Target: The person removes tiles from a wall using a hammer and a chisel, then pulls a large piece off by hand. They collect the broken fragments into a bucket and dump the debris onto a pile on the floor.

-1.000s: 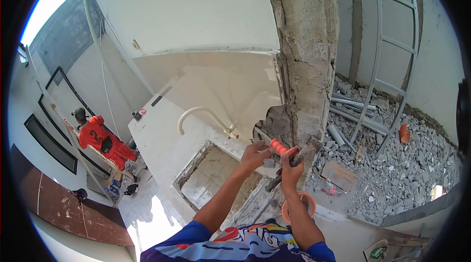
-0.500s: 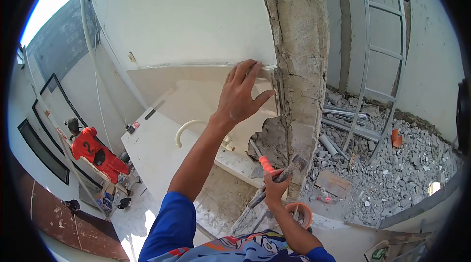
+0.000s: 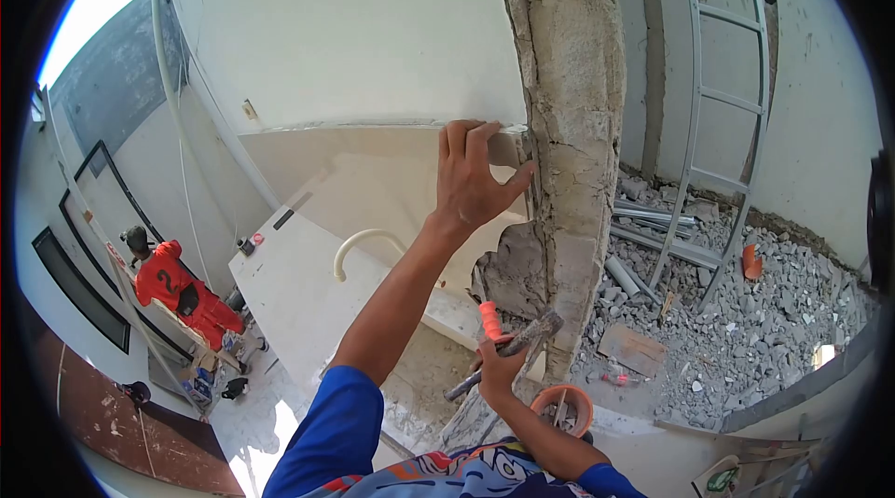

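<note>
My left hand is at the upper right corner of a beige wall tile, fingers bent over its top edge and thumb at its right edge. Below it, my right hand is closed around a hammer with a worn, dusty head. The same hand also holds a chisel by its orange grip, the thin metal shaft pointing up. Behind the tools, a patch of rough grey mortar shows where the tile surface is broken away. Beside it runs a bare, chipped wall edge.
An orange bucket stands below my right forearm. A curved faucet rises from the white counter. To the right, an aluminium ladder stands in rubble. A person in red works at far left.
My left hand has shifted slightly right and down, its fingers more bent over the tile's edge. My right hand has moved a little left and down with the hammer and chisel.
</note>
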`<state>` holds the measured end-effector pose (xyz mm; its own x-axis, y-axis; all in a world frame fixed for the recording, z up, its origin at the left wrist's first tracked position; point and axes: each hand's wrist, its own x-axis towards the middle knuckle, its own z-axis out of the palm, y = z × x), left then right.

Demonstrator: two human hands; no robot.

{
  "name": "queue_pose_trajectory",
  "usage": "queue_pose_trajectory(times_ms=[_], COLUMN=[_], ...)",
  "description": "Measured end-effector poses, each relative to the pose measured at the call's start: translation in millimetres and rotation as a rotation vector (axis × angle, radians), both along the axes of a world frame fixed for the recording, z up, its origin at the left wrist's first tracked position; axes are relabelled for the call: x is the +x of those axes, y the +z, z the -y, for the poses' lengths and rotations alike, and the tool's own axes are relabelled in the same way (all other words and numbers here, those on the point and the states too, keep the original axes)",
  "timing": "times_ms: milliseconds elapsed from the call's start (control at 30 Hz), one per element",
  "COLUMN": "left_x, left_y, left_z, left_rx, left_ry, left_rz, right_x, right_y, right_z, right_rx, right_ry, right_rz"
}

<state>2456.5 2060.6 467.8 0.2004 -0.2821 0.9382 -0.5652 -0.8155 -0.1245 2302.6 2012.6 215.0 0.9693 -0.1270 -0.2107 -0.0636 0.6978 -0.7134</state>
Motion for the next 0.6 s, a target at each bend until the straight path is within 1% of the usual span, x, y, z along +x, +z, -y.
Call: queue_pose_trajectory(times_ms=[133,200,333,400,433,533,600], left_x=[-4,-3,1,2,3,0,0], left_y=[0,1,-2,-2,-3,-2,-1], left_z=[2,2,2,4,5,8,6], left_rx=[-0.005,0.005,0.002,0.0,0.003,0.013,0.047], left_ry=[0.024,0.034,0.033,0.045,0.054,0.066,0.079], left_rz=[-0.002,-0.001,0.018,0.033,0.043,0.051,0.053], right_x=[-5,5,34,48,52,49,38], right_y=[-3,-10,-34,-50,-58,-58,-57], right_z=[-5,10,53,67,69,62,52], right_rx=[0.021,0.018,0.098,0.033,0.003,0.047,0.122], right_ry=[0.024,0.029,0.16,0.184,0.195,0.123,0.155], right_rz=[0.008,-0.009,0.078,0.155,0.197,0.215,0.143])
